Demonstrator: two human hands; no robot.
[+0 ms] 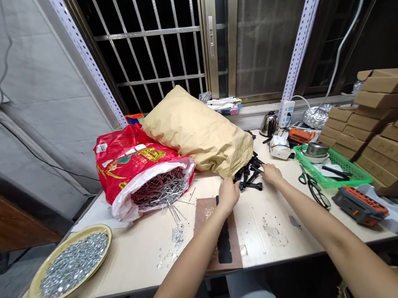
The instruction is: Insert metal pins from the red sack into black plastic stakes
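A pile of black plastic parts point(251, 173), rod-like with thicker ends, spills from under a large tan paper sack point(196, 129). My left hand point(229, 195) is closed just below the sack's lower edge, left of the pile; whatever its curled fingers hold is hidden. At the right side of the pile, my right hand point(271, 174) has its fingers closed at the end of one black part. Beneath my left forearm lies a brown board point(203, 219) with a black strip point(224, 240) along it.
A red bag point(128, 155) of long metal nails opens toward me on the left. Small metal washers fill a yellow bowl point(106, 230); others lie loose. On the right are scissors point(307, 179), a green basket point(358, 178), an orange-black case point(361, 206) and stacked cardboard boxes point(392, 153).
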